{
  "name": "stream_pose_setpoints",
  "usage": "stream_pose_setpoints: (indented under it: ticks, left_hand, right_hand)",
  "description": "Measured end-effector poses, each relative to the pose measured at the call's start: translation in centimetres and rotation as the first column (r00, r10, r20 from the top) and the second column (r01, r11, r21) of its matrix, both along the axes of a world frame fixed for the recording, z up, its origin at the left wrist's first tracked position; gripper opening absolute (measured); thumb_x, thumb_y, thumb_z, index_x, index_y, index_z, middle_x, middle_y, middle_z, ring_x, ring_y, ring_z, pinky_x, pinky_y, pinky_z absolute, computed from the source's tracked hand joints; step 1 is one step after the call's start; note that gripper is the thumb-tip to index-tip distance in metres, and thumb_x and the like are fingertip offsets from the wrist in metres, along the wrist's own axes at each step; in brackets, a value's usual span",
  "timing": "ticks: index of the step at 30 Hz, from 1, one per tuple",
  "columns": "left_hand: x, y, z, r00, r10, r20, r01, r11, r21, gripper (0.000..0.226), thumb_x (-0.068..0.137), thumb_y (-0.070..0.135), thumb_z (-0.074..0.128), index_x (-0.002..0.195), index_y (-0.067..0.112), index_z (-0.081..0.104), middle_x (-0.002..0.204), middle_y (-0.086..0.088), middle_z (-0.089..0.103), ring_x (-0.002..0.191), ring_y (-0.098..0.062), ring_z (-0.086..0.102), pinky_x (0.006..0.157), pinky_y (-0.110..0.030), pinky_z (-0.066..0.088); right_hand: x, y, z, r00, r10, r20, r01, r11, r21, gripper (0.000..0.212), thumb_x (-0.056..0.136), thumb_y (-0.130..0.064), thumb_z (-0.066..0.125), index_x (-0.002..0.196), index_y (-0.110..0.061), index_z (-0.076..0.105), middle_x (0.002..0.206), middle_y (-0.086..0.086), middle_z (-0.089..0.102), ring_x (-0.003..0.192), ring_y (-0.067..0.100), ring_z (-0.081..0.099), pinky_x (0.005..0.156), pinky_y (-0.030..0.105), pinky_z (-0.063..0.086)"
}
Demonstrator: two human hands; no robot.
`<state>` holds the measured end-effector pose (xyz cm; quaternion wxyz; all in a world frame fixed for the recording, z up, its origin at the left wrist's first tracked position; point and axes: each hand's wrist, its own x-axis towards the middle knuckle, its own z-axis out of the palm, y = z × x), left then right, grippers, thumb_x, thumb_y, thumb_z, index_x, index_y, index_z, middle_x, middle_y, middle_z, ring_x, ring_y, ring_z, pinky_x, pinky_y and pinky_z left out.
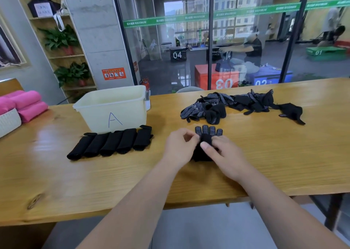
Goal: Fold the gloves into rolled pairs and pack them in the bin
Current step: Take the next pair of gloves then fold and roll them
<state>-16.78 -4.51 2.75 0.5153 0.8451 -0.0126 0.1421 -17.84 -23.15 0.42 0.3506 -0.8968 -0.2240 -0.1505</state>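
Observation:
A black glove pair (208,134) with white grip dots lies flat on the wooden table, fingers pointing away from me. My left hand (179,147) pinches its left edge with curled fingers. My right hand (222,154) lies over its lower part, thumb pressing the fabric, hiding the cuff. Several rolled black pairs (111,142) lie in a row in front of the cream bin (113,108) marked "A". A loose heap of unfolded gloves (238,104) lies farther back on the right.
The table's front edge (170,207) runs close below my forearms. Pink rolled towels (28,104) and a white basket (8,122) stand at the far left. A glass wall stands behind the table.

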Motion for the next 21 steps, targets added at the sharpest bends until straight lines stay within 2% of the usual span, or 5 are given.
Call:
stream_pose_setpoints:
  ticks: [3,5,8,14,21]
  left_hand:
    - [0.1,1.0,-0.7,0.999,-0.01,0.038,0.004,0.99,0.144,0.008,0.098,0.029,0.068,0.095,0.03,0.075,0.089,0.019,0.074,0.088,0.003,0.066,0.083,-0.023,0.053]
    - [-0.1,2.7,-0.9,0.993,-0.017,0.121,-0.026,0.939,0.343,0.009,0.101,0.032,0.065,0.1,0.032,0.074,0.094,0.02,0.072,0.091,0.0,0.063,0.084,-0.025,0.051]
    - [0.0,5.8,-1.9,0.978,-0.056,0.201,-0.074,0.808,0.585,0.015,0.102,0.038,0.062,0.111,0.033,0.073,0.107,0.019,0.067,0.106,-0.009,0.055,0.096,-0.035,0.049]
    - [-0.6,7.7,-3.5,0.965,-0.08,0.251,-0.097,0.776,0.623,0.028,0.104,0.04,0.058,0.127,0.029,0.069,0.125,0.014,0.066,0.125,-0.012,0.051,0.107,-0.039,0.045]
    - [-0.6,7.5,-3.6,0.975,-0.105,0.194,-0.058,0.727,0.685,0.043,0.106,0.055,0.044,0.141,0.033,0.059,0.137,0.015,0.062,0.135,-0.009,0.046,0.114,-0.039,0.041]
  right_hand:
    - [1.0,-0.1,-1.0,0.998,-0.056,-0.008,0.054,0.987,-0.15,0.036,0.101,-0.055,0.049,0.089,-0.027,0.069,0.093,-0.014,0.062,0.097,0.009,0.051,0.083,0.037,0.049]
    - [1.5,-0.2,-1.2,0.994,-0.106,-0.021,0.102,0.985,-0.136,0.036,0.103,-0.049,0.052,0.094,-0.02,0.071,0.096,-0.01,0.062,0.095,0.011,0.054,0.085,0.041,0.052]
    - [1.3,0.0,-0.8,0.991,-0.08,-0.105,0.074,0.996,-0.058,0.027,0.103,-0.044,0.055,0.102,-0.024,0.072,0.1,-0.011,0.066,0.093,0.007,0.059,0.086,0.042,0.054]
    - [0.8,-0.1,-0.6,0.967,0.066,-0.245,-0.042,0.994,0.102,0.016,0.098,-0.039,0.066,0.108,-0.034,0.077,0.103,-0.019,0.077,0.099,0.004,0.069,0.093,0.04,0.056]
    - [0.7,-0.3,0.2,0.987,-0.004,-0.162,0.069,0.915,0.397,0.01,0.098,-0.022,0.073,0.103,-0.028,0.079,0.102,-0.017,0.079,0.1,0.007,0.072,0.092,0.035,0.055]
